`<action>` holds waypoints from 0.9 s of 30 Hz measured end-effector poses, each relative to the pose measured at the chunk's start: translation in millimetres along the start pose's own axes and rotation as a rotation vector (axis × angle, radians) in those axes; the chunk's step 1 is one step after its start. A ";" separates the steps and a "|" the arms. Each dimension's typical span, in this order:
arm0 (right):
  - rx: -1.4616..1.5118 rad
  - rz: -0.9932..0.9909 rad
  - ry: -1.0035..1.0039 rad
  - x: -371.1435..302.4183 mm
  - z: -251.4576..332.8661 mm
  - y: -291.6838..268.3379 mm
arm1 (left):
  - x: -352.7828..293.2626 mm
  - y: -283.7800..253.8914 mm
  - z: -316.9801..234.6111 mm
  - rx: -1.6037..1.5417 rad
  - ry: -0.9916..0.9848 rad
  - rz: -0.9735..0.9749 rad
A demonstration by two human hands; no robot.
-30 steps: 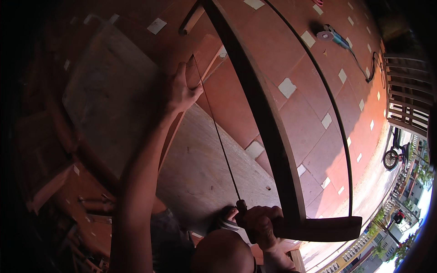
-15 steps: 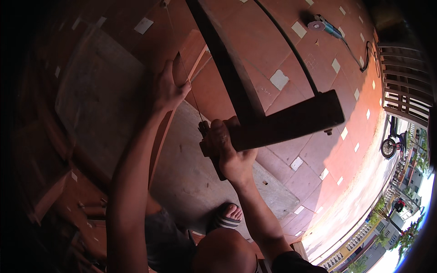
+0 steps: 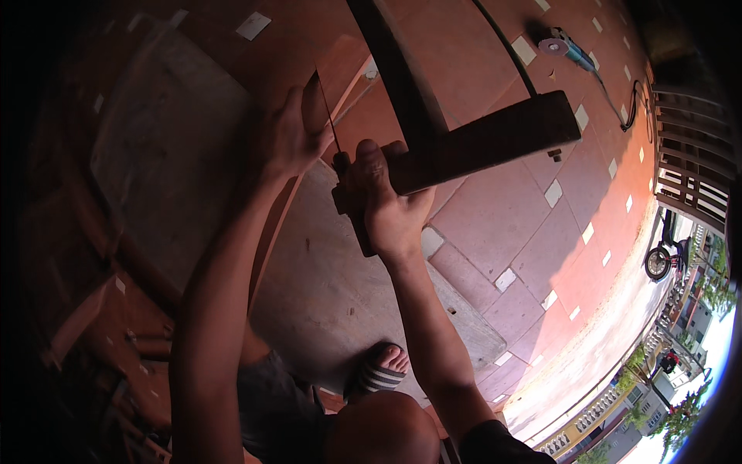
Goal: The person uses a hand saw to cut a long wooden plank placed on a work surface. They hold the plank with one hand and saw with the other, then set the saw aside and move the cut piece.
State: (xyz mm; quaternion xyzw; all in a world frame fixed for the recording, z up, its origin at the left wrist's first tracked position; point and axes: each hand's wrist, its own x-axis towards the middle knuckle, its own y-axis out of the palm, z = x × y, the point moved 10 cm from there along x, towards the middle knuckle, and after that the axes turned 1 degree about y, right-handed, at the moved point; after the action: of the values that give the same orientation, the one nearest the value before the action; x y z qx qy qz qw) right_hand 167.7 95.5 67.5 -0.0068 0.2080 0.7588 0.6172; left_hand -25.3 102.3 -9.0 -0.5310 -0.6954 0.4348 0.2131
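Note:
My right hand (image 3: 393, 207) is wrapped around one end of a wooden frame saw (image 3: 495, 141), thumb lying along its handle. The thin saw blade (image 3: 328, 114) runs away from that grip, past the fingers of my left hand (image 3: 291, 145). With those fingers I grip the reddish wooden board (image 3: 345, 63), which stretches from beyond the hand back toward my leg. The blade lies at the board beside my left fingers; whether it sits in a cut cannot be made out. The saw's far end goes out of the picture at the top.
A grey slab (image 3: 325, 301) lies under the board, and my sandalled foot (image 3: 384, 370) rests by it. An angle grinder (image 3: 568, 51) with a cord lies on the tiled floor at far right. Dark wooden pieces (image 3: 81, 317) stand at left. A motorbike (image 3: 661, 261) is outside.
My right hand has pushed the saw away from me, so less blade shows between my hands. My left hand stays on the board. The view has shifted slightly.

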 end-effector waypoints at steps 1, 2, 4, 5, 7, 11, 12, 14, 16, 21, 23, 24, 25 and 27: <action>0.012 0.055 0.017 4.6 3.2 9.0 | -0.8 -2.2 2.1 0.001 -0.026 0.013; 0.001 0.028 0.040 -0.7 5.0 7.2 | -0.5 -4.1 2.0 0.001 -0.048 0.028; -0.033 -0.031 0.084 -23.2 10.9 -3.2 | 0.4 -2.3 -0.5 -0.049 -0.041 0.017; 0.000 -0.048 0.054 -45.1 15.3 -16.5 | -0.5 -0.4 5.0 -0.091 -0.017 -0.014; -0.042 0.016 0.102 -107.5 27.8 -42.5 | -1.2 3.6 18.6 -0.143 -0.010 -0.033; 0.215 0.166 0.193 -168.4 49.1 -60.4 | -0.8 10.9 18.8 -0.149 -0.005 -0.037; 0.206 0.156 0.170 -162.2 48.8 -58.2 | -1.0 4.8 15.2 -0.135 0.006 -0.061; 0.186 0.143 0.138 -144.6 41.4 -47.9 | -3.4 3.8 25.6 -0.077 -0.024 -0.048; 0.096 0.050 0.098 -105.5 19.9 -34.9 | -6.6 4.9 30.6 -0.056 -0.060 -0.002; -0.027 0.008 -0.008 19.8 4.3 10.8 | 1.0 -4.9 -3.9 -0.014 -0.027 0.028; -0.045 0.005 0.014 8.5 7.2 10.3 | -3.5 -5.3 -1.6 0.018 0.018 -0.038; -0.059 -0.013 0.029 -9.2 12.7 5.7 | -5.3 -5.9 2.6 0.007 0.030 -0.063; -0.055 -0.032 0.063 -32.5 11.7 -11.5 | -2.1 -4.9 1.5 -0.008 0.048 -0.084; -0.061 -0.012 0.108 -97.7 26.2 -38.9 | -2.5 -1.9 13.4 -0.051 -0.014 -0.028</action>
State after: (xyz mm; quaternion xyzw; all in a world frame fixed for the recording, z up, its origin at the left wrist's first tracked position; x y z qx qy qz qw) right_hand 234.0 18.7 105.6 -0.0678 0.2175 0.7596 0.6092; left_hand -35.7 94.8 -14.1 -0.5233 -0.7152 0.4177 0.2004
